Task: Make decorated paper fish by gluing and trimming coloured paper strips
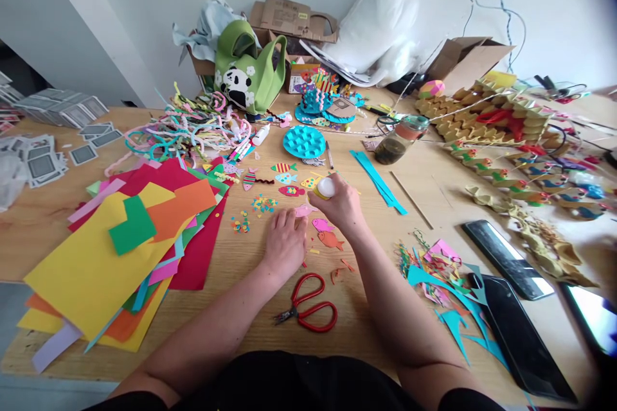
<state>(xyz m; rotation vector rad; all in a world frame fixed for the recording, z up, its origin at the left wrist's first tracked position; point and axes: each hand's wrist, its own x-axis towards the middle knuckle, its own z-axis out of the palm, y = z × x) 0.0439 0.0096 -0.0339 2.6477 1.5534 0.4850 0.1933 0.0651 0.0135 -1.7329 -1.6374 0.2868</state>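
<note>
My right hand (343,204) is wrapped round a small bottle whose round white end (326,187) faces up, over a pink paper fish (303,210). Flat on the table, my left hand (286,241) rests its fingertips at that fish's edge, fingers stretched out. Other cut-out fish lie around: a red one (292,191), a blue one (286,178), a striped one (283,167), a magenta one (322,225) and an orange one (330,240). Small paper dots (265,203) are heaped left of them. Red-handled scissors (308,308) lie nearer my body.
Coloured sheets (106,257) are stacked at left, below tangled pipe cleaners (187,128). A blue disc (304,142) lies behind the fish. At right are a glass jar (400,141), a wooden stick (412,199), paper scraps (434,270), phones (525,334) and egg-carton pieces (482,109).
</note>
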